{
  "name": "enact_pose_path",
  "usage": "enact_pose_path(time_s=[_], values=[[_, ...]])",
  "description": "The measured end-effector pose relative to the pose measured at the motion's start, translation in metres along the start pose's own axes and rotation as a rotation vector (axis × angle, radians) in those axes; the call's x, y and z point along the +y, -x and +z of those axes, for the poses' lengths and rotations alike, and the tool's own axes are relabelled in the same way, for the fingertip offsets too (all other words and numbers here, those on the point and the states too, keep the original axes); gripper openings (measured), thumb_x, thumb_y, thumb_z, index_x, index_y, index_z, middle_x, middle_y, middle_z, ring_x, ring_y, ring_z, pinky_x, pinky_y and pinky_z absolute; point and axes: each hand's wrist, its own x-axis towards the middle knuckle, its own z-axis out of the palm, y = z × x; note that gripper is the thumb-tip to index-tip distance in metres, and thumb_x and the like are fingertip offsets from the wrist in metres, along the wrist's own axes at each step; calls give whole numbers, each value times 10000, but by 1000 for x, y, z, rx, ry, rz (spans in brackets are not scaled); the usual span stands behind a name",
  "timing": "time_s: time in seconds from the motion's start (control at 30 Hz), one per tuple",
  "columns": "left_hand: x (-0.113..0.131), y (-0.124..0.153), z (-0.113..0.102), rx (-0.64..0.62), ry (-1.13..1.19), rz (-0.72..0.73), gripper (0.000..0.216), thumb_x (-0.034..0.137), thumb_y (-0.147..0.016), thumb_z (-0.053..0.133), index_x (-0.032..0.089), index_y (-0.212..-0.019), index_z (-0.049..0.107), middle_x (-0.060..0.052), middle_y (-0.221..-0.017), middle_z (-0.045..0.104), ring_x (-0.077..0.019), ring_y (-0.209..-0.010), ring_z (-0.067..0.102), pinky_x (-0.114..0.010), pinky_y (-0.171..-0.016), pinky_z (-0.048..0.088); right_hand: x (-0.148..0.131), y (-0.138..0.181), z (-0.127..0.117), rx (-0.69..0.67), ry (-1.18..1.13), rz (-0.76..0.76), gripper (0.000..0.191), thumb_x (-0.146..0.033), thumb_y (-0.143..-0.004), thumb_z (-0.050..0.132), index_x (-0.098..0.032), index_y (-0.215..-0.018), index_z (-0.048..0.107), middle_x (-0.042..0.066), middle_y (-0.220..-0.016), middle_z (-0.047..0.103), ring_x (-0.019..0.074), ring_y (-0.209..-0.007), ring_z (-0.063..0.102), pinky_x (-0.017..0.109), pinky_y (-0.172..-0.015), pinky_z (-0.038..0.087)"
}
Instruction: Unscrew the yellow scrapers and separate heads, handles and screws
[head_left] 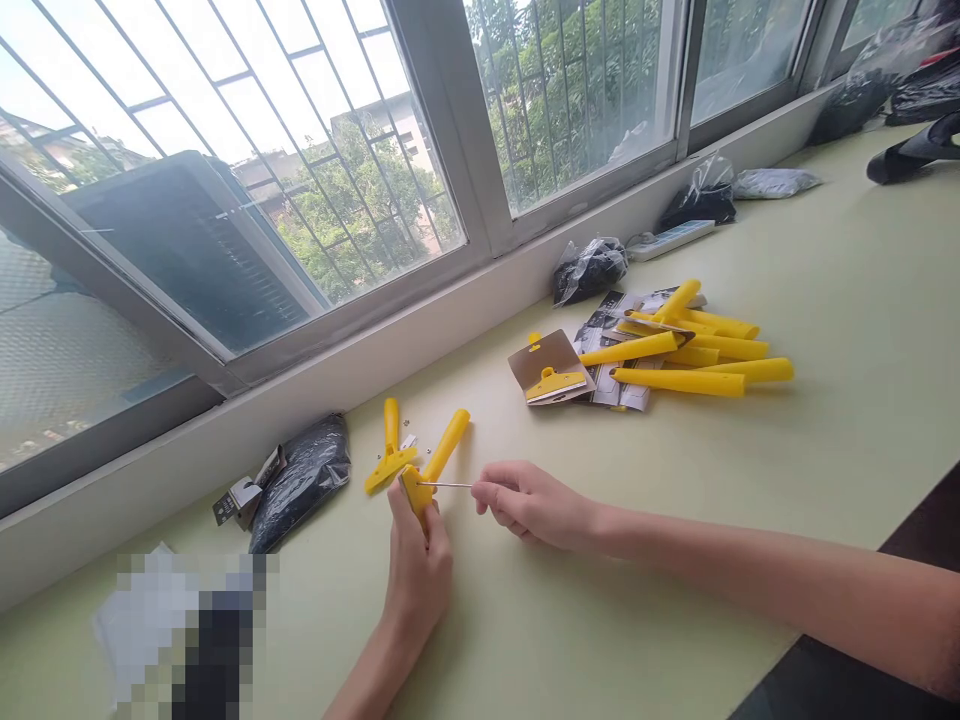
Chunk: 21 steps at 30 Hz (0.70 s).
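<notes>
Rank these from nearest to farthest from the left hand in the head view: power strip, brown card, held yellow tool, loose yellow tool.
From the left hand:
1. Held yellow tool: in its grip.
2. Loose yellow tool: on the table just beyond.
3. Brown card: farther off, to the right.
4. Power strip: far right, by the window ledge.

My count, kind by kind
I count two sets of fingers, my left fingers [438, 537] and my right fingers [495, 494]; one held yellow scraper [444, 453]; one lying yellow scraper [390, 465]; one thin metal tool [454, 486]; at least six piled yellow handles [679, 380], overlaps hiding the total; one power strip [675, 241].
</notes>
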Motion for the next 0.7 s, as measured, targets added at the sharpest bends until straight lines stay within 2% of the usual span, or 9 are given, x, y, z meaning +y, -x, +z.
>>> enact_pose_path(time_s=[0.1,0.2,0.37,0.43,0.6,0.7], values=[[0,0,-1,-2,-10,-4,105,212,-988,409,263,-1028,326,0,-848,507,-174,-700,527,-289,-639,449,8,1,3,103,408,-245,230,-313,-1004,468,-203,-802,471,-46,-657,443,106,-569,331,246,-548,279],[0,-1,0,8,-36,-3,107,206,-985,407,260,-1049,341,8,-840,495,-162,-674,492,-275,-624,430,6,4,6,180,588,-292,229,-299,-1016,457,-207,-807,466,-50,-637,454,106,-545,326,263,-564,262],[1,-1,3,5,-57,49,222,183,-979,402,255,-1184,359,-44,-1001,549,-170,-789,533,-300,-729,462,-9,6,3,201,404,-89,454,-428,-1053,374,-193,-704,544,-34,-603,454,125,-576,422,265,-569,310],[0,0,3,-1,-66,63,290,183,-984,395,256,-1260,347,-67,-1056,556,-182,-846,548,-321,-772,470,-10,4,0,212,346,-63,420,-394,-1038,413,-187,-720,594,-31,-617,463,129,-598,431,266,-579,327],[-2,1,3,0,-66,51,330,191,-985,400,256,-1303,335,-79,-1077,552,-192,-875,556,-335,-798,470,-3,-1,-4,282,270,-167,261,-341,-981,554,-179,-800,650,-25,-673,530,129,-628,434,270,-582,345],[-3,0,3,-8,-74,46,307,201,-988,394,256,-1283,332,-75,-1066,547,-189,-854,547,-332,-790,469,-1,-3,-3,335,257,-247,191,-301,-964,593,-181,-848,686,-1,-733,597,142,-674,493,276,-620,396]])
